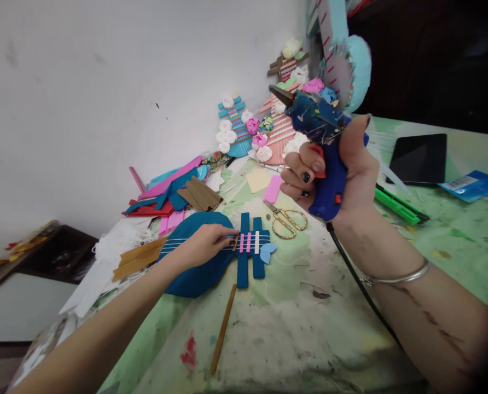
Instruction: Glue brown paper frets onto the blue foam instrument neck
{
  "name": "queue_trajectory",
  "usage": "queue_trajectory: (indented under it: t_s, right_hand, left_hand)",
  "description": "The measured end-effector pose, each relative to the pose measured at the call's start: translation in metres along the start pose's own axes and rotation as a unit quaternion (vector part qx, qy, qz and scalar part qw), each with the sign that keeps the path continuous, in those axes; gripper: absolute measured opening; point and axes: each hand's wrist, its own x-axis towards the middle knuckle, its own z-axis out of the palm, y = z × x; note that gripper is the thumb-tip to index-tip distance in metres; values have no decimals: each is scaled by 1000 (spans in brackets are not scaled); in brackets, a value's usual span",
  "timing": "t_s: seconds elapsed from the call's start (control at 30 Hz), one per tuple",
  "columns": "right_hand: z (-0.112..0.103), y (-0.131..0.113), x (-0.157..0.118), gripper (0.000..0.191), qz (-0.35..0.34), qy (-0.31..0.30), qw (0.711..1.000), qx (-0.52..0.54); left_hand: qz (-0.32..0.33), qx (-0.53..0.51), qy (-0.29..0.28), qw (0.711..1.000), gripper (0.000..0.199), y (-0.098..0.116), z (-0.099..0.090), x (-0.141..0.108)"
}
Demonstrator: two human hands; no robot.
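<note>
A blue paper guitar-like craft (198,276) lies on the table, with white strings, pink and white strips and light blue leaves (267,252) at its right end. My left hand (205,242) rests over it, fingers pinched on a small brown strip (235,241) across the strings. Raised at the right, my right hand (330,169) is wrapped round a blue glue gun (328,189), its nozzle pointing up and left, away from the craft. A thin brown stick (223,329) lies below the craft.
Gold-handled scissors (285,223) lie right of the craft. Beyond are a green cutter (398,205), a black tablet (419,158) and a blue packet (474,185). Colored paper (174,189) is piled at the left back; flower-decorated crafts (239,131) lean on the wall. A black cord hangs from the gun.
</note>
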Motion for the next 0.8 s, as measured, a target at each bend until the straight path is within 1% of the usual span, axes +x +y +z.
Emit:
queue_trajectory:
  t_s: [0.1,0.2,0.47,0.57,0.7,0.73,0.8]
  right_hand:
    - [-2,-1,1,58,11,-13,1000,-7]
    - [-4,0,1,59,7,-32,999,-14]
    - [11,0,-1,57,-10,23,1000,7]
    - [11,0,0,57,-5,27,1000,-1]
    - [10,0,-1,58,-2,15,1000,-6]
    - [9,0,-1,59,-4,11,1000,-7]
    - [9,-1,-1,60,-2,3,1000,-14]
  left_hand:
    - [7,13,25,1000,34,-3,4,-1]
    - [11,13,47,999,33,-5,9,-1]
    - [30,39,114,992,32,-7,31,-3]
    - [29,54,141,988,34,-6,38,-8]
    - [48,40,202,977,30,-4,43,-13]
    - [54,33,211,976,28,-4,44,-14]
    - [62,19,209,976,26,-4,45,-14]
